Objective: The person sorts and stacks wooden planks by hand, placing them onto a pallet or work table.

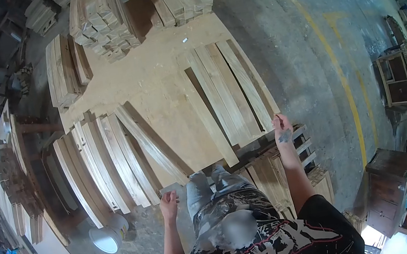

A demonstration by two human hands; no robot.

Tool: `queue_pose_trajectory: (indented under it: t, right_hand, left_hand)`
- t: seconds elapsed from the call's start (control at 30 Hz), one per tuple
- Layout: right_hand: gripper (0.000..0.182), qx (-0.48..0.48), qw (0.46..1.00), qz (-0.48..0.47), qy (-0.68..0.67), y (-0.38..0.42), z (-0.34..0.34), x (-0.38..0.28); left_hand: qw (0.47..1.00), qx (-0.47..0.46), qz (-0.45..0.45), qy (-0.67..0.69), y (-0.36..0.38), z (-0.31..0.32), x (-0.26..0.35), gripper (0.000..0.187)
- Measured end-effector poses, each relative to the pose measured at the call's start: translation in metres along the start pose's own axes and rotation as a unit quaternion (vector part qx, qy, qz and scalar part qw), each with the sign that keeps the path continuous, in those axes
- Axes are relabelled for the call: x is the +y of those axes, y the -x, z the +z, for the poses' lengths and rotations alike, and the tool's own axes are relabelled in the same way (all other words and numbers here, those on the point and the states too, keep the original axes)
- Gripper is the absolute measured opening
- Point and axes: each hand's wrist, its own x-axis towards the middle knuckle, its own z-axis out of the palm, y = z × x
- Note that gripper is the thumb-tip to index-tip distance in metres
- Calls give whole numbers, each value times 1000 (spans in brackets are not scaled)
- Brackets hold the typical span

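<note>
My right hand (pixel 281 123) is at the near right corner of a large plywood sheet (pixel 167 101), its fingers curled. It is beside the near end of a pale wooden board (pixel 250 87); whether it grips anything is hidden. Other wooden boards (pixel 216 88) lie side by side to its left. My left hand (pixel 169 200) hangs low in front of the sheet's near edge, fingers loosely curled, with nothing visible in it. Closest to it are the ends of several boards (pixel 112 157) and one slanted board (pixel 150 141).
Stacked lumber (pixel 101 21) stands at the sheet's far end, with another stack (pixel 64 69) at far left. A white bucket (pixel 106 238) is on the floor at left. Below my right arm is more stacked wood (pixel 268 180). A yellow floor line (pixel 327 49) runs along the right.
</note>
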Motion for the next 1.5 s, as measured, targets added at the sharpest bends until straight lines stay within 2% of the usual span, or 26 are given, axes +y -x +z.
queue_pose_trajectory:
  t: [0.1, 0.2, 0.33, 0.47, 0.53, 0.6, 0.73, 0.77, 0.83, 0.87, 0.97, 1.03, 1.17, 1.23, 1.3, 1.33, 1.5]
  right_hand:
    - [28, -27, 997, -15, 71, 8, 4, -11]
    - [50, 3, 944, -149, 293, 22, 10, -17]
    - [70, -51, 941, -64, 329, 16, 21, -4]
    - [69, -85, 922, -62, 373, -7, 29, -10]
    - [65, -132, 966, -27, 220, -35, 28, 57]
    - [59, -151, 906, -83, 386, -37, 21, 23]
    - [54, -156, 968, -65, 188, -38, 6, -5]
    - [51, -173, 972, -19, 160, -39, -2, -20]
    - [46, -216, 968, 74, 100, -40, -6, -53]
    - [43, -219, 968, 42, 112, -43, -8, -53]
    - [40, -200, 972, -38, 118, -20, -15, -61]
    - [40, -208, 974, 9, 86, 8, -16, -65]
    - [35, -193, 980, -11, 41, 67, 3, -56]
    - [35, -198, 979, 17, 36, 94, 18, -93]
    - [37, -213, 977, 8, -29, 108, 43, -84]
    - [40, -236, 972, 2, 20, 110, 47, -85]
    - [41, -299, 953, 48, 25, 142, 84, -110]
  left_hand:
    - [1000, 12, 1, -8, 6, 1, 5, 39]
    - [999, 12, 19, -44, 10, 0, 2, 39]
    - [994, 14, 34, -102, 18, -4, -6, 39]
    - [979, 45, 80, -182, 15, -2, -19, 38]
    - [959, 80, 131, -239, 26, 1, 6, 37]
    - [947, 105, 156, -259, 32, 11, 39, 36]
    - [958, 120, 122, -230, 8, 36, 67, 40]
    - [962, 122, 104, -221, -1, 41, 68, 40]
    - [956, 195, 118, -186, -11, 47, 75, 39]
    - [949, 234, 125, -171, -15, 43, 77, 38]
    - [875, 379, 173, -246, -26, 23, 69, 36]
    - [879, 373, 127, -269, -24, 5, 60, 41]
    - [893, 336, 56, -294, -16, -9, 32, 52]
    - [890, 327, 39, -315, -10, -6, 34, 54]
    - [886, 336, 8, -321, -13, -5, 35, 52]
    - [882, 341, -8, -323, -14, -6, 35, 51]
    - [893, 307, 36, -327, -37, -20, 21, 43]
